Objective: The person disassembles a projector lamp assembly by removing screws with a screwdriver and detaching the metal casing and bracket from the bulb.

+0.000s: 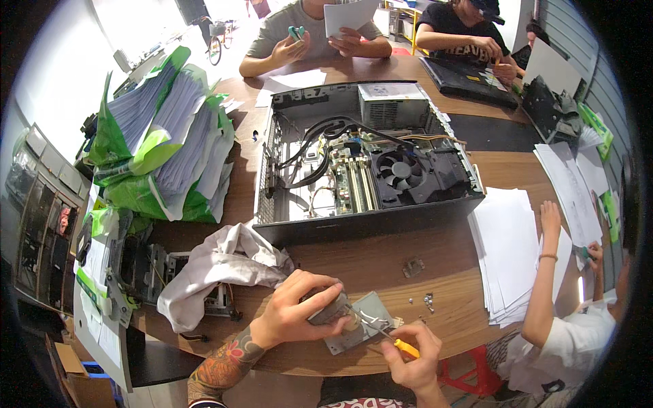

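Observation:
My left hand [299, 309] grips a small grey metal component [324, 314] above a flat silver metal plate [360, 343] near the table's front edge. My right hand [415, 357] is closed on a yellow-handled screwdriver [405, 348], its shaft angled up-left toward the component; whether the tip touches is unclear. Loose screws [428, 301] and a small metal bracket [413, 267] lie to the right. An open desktop computer case [360, 224], with fan, cables and boards inside, sits just beyond my hands.
Bundled papers in green wrapping [153, 136], a pale cloth [218, 272] over metal parts, and loose paper sheets [507, 251] surround the table [340, 272]. Two people work across it, one at a black flat device [462, 85]. Another person's arms [547, 285] reach onto papers at right.

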Demonstrator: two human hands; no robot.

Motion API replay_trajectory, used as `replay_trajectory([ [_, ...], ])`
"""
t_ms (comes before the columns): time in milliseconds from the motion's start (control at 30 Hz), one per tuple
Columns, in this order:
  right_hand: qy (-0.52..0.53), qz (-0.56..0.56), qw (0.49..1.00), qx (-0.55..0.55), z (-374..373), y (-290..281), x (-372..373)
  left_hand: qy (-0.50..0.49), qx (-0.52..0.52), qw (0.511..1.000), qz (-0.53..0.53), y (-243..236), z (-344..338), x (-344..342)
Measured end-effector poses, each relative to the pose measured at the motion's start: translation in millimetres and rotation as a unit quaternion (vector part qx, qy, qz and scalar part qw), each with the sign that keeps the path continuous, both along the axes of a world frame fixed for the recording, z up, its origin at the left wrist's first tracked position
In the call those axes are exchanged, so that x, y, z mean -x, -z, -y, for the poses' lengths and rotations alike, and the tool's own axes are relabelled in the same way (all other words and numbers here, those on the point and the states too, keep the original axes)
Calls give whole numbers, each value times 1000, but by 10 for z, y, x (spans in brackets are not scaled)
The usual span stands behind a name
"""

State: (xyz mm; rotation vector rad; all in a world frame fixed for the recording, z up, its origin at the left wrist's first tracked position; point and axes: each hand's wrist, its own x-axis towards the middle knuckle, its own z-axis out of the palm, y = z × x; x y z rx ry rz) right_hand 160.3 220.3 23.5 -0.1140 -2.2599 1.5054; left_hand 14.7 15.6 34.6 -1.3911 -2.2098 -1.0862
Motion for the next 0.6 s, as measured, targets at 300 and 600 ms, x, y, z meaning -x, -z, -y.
replay_trajectory([
  [300,11,16,1000,3,-64,203,-73,-3,-12,1000,14,-33,-24,-11],
  [600,50,18,994,90,94,-29,-10,-3,-3,1000,23,-9,12,3],
])
